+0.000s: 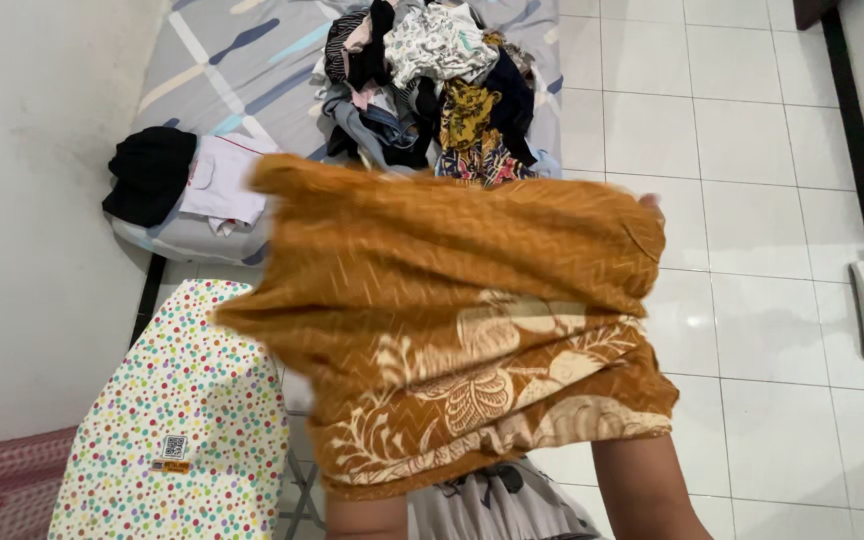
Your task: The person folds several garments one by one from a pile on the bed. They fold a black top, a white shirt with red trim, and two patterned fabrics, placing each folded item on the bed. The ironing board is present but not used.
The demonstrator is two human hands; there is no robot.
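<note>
You are pinching the mustard batik cloth mid-frame with mostly hidden hands; its blurred hem is risking a snag on the polka-dot ironing board.

Bright, even daylight; soft glare on tiles; cloth motion-blurred

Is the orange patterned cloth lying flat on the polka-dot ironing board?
No, the orange patterned cloth hangs in the air, held up beside the polka-dot ironing board, not spread flat on it.
</note>
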